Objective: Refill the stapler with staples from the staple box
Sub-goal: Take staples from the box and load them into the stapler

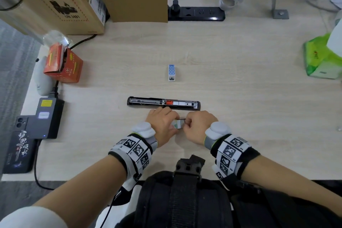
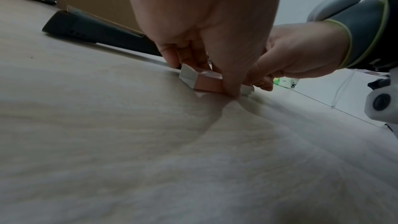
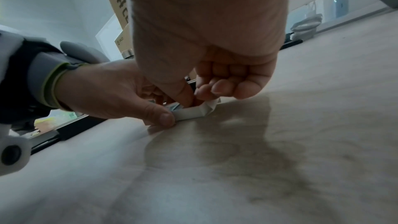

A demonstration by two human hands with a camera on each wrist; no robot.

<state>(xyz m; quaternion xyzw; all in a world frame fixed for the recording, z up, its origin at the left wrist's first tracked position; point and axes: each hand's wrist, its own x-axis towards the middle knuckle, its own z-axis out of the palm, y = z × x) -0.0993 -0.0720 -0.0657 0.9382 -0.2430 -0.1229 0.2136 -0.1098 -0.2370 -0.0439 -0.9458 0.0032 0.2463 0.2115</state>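
The small staple box (image 1: pixel 179 123) lies on the table just in front of the stapler, held between both hands. My left hand (image 1: pixel 173 122) grips its left part, thumb on the near side (image 2: pixel 232 89) and fingers on the far side. My right hand (image 1: pixel 187 124) pinches the box's right end with thumb and fingers, where a white flap (image 3: pixel 210 106) sticks out. The black stapler (image 1: pixel 163 103) lies opened flat, its metal staple channel facing up; neither hand touches it. What is inside the box (image 3: pixel 189 112) is mostly hidden by fingers.
A small blue dotted item (image 1: pixel 172 72) stands beyond the stapler. A red carton (image 1: pixel 63 65), a charger (image 1: pixel 47 116) and a phone (image 1: pixel 18 146) line the left edge. Cardboard boxes (image 1: pixel 55 2) and a power strip (image 1: pixel 196 13) sit at the back, a green tissue pack (image 1: pixel 322 59) at right.
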